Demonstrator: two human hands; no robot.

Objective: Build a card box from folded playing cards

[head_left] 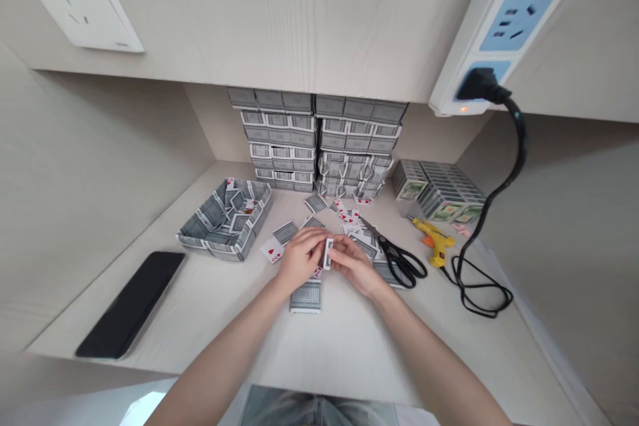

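My left hand (298,257) and my right hand (355,263) meet over the middle of the desk, both pinching a folded playing card (328,253) held on edge between them. Just below my hands a small stack of grey-backed cards (305,295) lies on the desk. Loose cards, some showing red pips (272,251), are scattered around and behind my fingers.
A tray woven from cards (200,231) sits at the left with folded cards inside. Stacks of such trays (316,141) stand at the back. Black scissors (399,257), a yellow glue gun (434,237) with black cable, card packs (439,192) lie right; a phone (132,302) left.
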